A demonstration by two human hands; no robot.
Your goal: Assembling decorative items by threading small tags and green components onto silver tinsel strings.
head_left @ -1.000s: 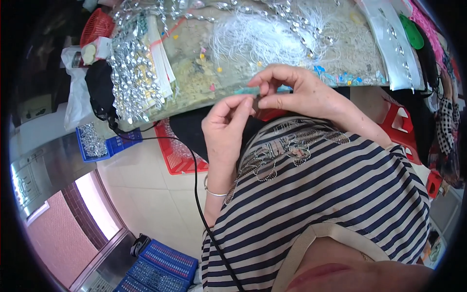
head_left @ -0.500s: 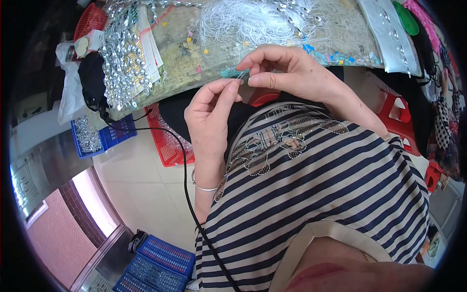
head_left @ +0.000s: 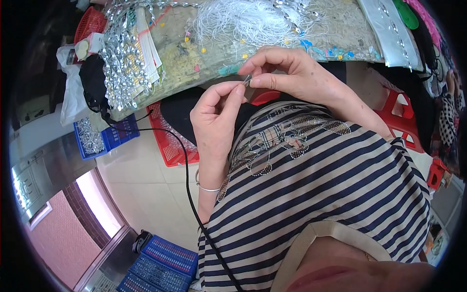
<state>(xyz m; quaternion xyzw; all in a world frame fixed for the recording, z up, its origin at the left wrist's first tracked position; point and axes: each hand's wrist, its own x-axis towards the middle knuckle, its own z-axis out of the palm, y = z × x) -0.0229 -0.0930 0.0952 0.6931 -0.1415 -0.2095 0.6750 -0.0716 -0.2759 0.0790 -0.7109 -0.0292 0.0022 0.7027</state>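
Observation:
Over my lap, just short of the table edge, both hands meet at a thin silvery strand-like piece, too small to make out fully. My left hand pinches its lower end between thumb and forefinger, the other fingers curled in. From the other side my right hand is closed around its upper end, thumb and bent forefinger at the piece. Whether the right fingertips press together is partly hidden. Beyond the hands, a loose heap of white cords lies on the table.
Silver twisted strands and paper strips cover the table's left end. A clear plastic sheet hangs at its right. Below are a red basket, a blue tray and a red stool. A black cable crosses beside my left arm.
My left hand has shifted slightly right and the silvery piece has come closer to the right thumb. The right hand has barely moved.

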